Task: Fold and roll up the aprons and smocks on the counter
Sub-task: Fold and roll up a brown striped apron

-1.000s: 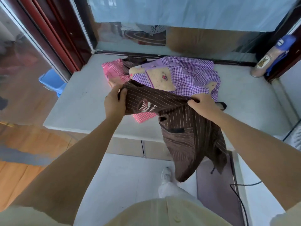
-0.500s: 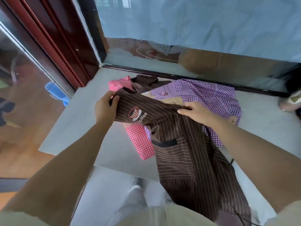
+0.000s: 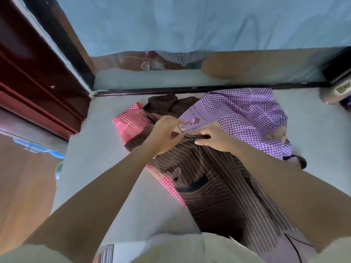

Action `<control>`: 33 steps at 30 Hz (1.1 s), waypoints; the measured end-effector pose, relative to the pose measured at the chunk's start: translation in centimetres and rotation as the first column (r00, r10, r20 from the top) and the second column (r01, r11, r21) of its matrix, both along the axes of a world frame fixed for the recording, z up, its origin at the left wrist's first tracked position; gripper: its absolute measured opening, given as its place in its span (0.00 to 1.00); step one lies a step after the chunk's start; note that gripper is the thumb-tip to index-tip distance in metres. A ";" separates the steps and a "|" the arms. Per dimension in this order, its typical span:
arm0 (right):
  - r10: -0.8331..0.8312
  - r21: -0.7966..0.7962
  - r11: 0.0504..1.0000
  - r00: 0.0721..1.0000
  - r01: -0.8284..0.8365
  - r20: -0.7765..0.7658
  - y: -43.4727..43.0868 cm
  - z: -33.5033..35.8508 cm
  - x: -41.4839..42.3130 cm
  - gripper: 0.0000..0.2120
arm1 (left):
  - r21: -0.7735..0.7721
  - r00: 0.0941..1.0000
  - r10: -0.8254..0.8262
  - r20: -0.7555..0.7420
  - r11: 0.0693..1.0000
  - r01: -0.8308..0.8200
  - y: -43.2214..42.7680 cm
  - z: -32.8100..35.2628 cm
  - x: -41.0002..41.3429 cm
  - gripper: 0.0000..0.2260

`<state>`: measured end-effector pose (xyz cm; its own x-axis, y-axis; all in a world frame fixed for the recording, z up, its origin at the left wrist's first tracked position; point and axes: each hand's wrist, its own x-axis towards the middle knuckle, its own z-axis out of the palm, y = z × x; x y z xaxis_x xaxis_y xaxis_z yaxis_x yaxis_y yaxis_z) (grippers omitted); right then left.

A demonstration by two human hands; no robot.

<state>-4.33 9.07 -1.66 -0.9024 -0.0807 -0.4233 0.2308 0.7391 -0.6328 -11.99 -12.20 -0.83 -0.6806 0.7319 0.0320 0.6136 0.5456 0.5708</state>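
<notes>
I count: pink checked smock (image 3: pixel 131 122), one; purple checked smock (image 3: pixel 245 114), one; brown striped apron (image 3: pixel 209 186), one, maybe two; left hand (image 3: pixel 167 134), right hand (image 3: pixel 216 140); table (image 3: pixel 95 149), one.

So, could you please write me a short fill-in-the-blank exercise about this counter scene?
1. The left hand and the right hand hold a striped apron coloured ___.
2. The purple checked smock lies on the person's ___ side of that apron.
3. The pink checked garment lies partly ___ the apron.

Missing words: brown; right; under.
</notes>
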 end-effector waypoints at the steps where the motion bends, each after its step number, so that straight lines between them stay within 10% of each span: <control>1: -0.001 -0.009 1.000 1.000 0.001 -0.008 0.0 0.0 0.0 0.15 | -0.048 0.991 -0.091 0.094 0.994 0.096 1.5 0.0 0.4 0.19; 6: -0.187 -0.093 0.979 0.979 0.179 -0.083 1.2 0.0 1.9 0.17 | -0.175 0.974 -0.181 0.134 0.963 0.203 4.8 -2.1 0.9 0.11; 12: -0.712 -0.001 0.694 0.687 0.720 -0.142 4.0 -1.4 8.9 0.04 | -0.134 0.984 -0.107 0.140 0.983 0.126 4.6 -3.5 0.6 0.09; 15: -0.635 0.126 0.766 0.714 0.630 0.294 4.6 -3.9 14.4 0.17 | -0.109 0.986 -0.096 0.133 0.988 0.111 4.6 -3.9 0.7 0.07; 19: -0.620 0.155 0.779 0.712 0.607 0.328 3.9 -6.2 18.5 0.45 | -0.081 0.994 -0.052 0.099 0.995 0.060 4.6 -4.0 1.4 0.07; 25: -0.635 0.404 0.714 0.772 0.571 0.031 4.5 -7.0 18.9 0.09 | -0.050 0.998 0.000 0.058 0.999 0.003 4.3 -4.0 1.6 0.08; 28: -0.697 0.331 0.609 0.686 0.720 -0.209 5.9 -6.8 18.5 0.10 | -0.027 0.998 0.053 0.037 0.998 -0.052 4.1 -3.8 1.9 0.10; 33: -0.670 0.255 0.712 0.742 0.654 -0.031 7.3 -8.0 17.6 0.30 | -0.082 0.996 0.089 0.023 0.993 -0.087 3.7 -3.8 2.3 0.07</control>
